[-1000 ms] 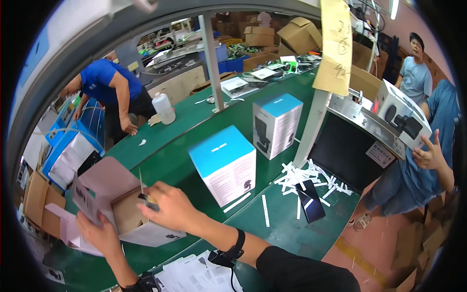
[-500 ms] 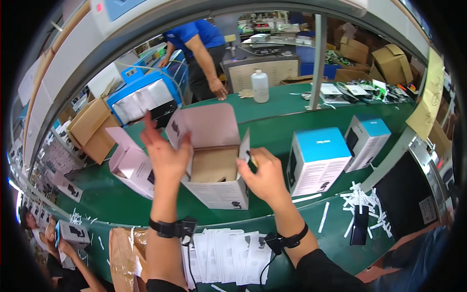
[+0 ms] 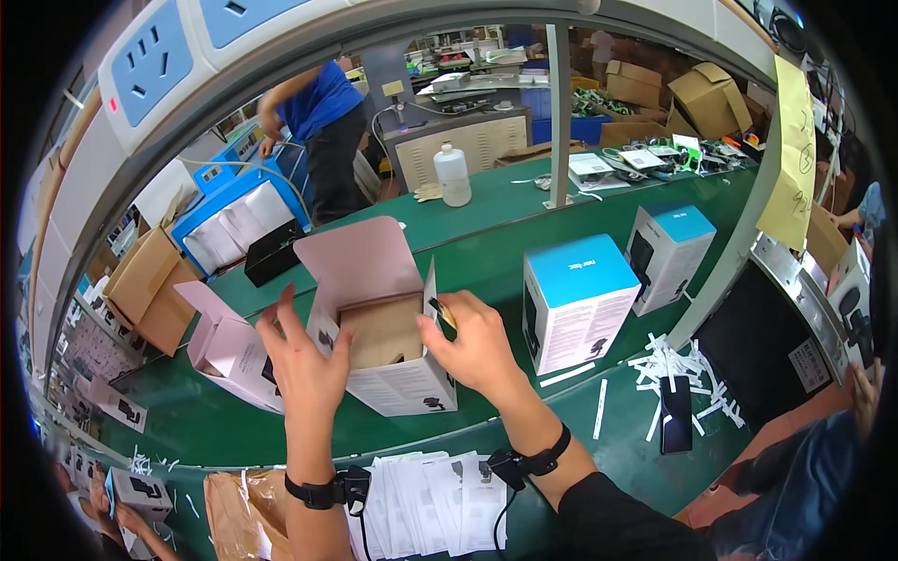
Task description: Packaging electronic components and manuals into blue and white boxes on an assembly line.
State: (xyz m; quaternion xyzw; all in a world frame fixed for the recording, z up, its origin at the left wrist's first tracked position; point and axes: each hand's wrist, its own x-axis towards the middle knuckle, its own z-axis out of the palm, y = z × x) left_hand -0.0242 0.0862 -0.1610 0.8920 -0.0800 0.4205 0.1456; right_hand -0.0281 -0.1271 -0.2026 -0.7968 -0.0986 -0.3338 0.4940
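In front of me stands a white carton [image 3: 407, 385] with its lid and side flaps raised. Brown cardboard [image 3: 382, 327] fills its opening. My left hand [image 3: 304, 360] is at its left side, open, with thumb and fingers spread around the left side flap; whether it touches the flap I cannot tell. At the right flap [image 3: 429, 292], my right hand [image 3: 479, 346] is closed with a small yellow-and-dark object [image 3: 445, 316] between its fingers; its kind is partly hidden. Another opened carton [image 3: 241, 360] leans just left of my left hand.
Two closed blue-topped cartons [image 3: 582, 309] stand to the right, near paper strips [image 3: 697, 374] and a dark phone [image 3: 675, 416]. Printed sheets [image 3: 430, 500] lie between my forearms. A plastic bottle [image 3: 453, 176] and a metal post [image 3: 558, 122] are beyond. Other people work around the bench.
My left hand has come down from its raised, blurred position to the carton's left flap. My right hand stays at the right flap. The view has shifted, and the person in blue has withdrawn a hand from the bench.
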